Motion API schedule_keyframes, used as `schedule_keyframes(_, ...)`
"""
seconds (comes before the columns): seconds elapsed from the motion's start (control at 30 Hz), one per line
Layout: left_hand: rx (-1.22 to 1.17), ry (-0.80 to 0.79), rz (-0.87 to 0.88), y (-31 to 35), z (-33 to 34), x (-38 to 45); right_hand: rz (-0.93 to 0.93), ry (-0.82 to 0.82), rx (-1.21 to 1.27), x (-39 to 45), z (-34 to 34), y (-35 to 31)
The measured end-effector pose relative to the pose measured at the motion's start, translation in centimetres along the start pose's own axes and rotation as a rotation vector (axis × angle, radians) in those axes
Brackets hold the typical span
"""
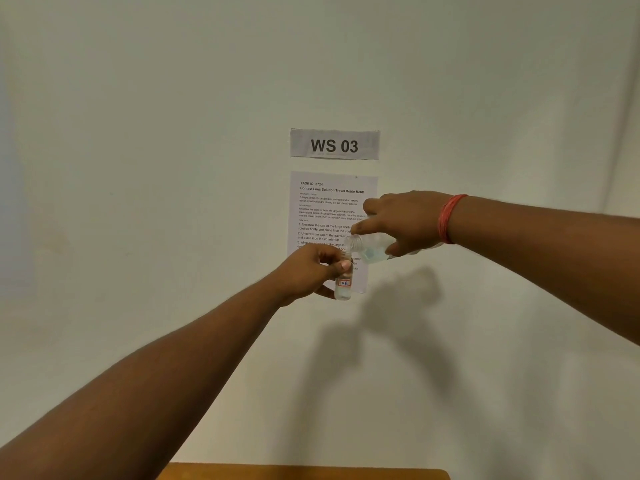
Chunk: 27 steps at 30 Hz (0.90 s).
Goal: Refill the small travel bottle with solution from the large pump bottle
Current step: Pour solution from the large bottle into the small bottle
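Observation:
My left hand [311, 271] grips the small clear travel bottle [343, 287], held upright in the air with a red-bordered label on its side. My right hand [405, 223] holds the large clear bottle [370, 249] tipped on its side, so that its open neck points left and sits right over the small bottle's mouth. A little liquid pools in the lower part of the large bottle. Both bottles are uncapped, and no pump or caps are in view. A red band circles my right wrist.
Both arms are raised in front of a pale wall. A sign [334, 144] reading WS 03 and a printed task sheet [329, 209] hang behind the hands. A strip of the wooden table edge [304, 472] shows at the bottom.

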<state>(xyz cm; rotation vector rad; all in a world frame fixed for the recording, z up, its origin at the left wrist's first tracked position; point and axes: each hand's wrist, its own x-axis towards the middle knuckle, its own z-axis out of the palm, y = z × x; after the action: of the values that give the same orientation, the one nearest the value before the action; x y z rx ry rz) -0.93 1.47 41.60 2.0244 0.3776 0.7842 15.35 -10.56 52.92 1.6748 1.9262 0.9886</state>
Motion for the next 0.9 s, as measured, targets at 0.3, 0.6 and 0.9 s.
schedule_keyframes(0.3,0.007,0.008,-0.011,-0.2,0.0,0.0,-0.007,0.006,-0.005,0.2,0.3,-0.2)
schedule_keyframes(0.6,0.001,0.008,-0.009,-0.4,0.1,0.0,-0.005,0.001,0.004,0.3,0.6,-0.1)
schedule_keyframes(0.9,0.004,0.002,-0.009,-0.6,0.4,0.0,0.024,-0.002,0.091,-0.3,1.6,-0.1)
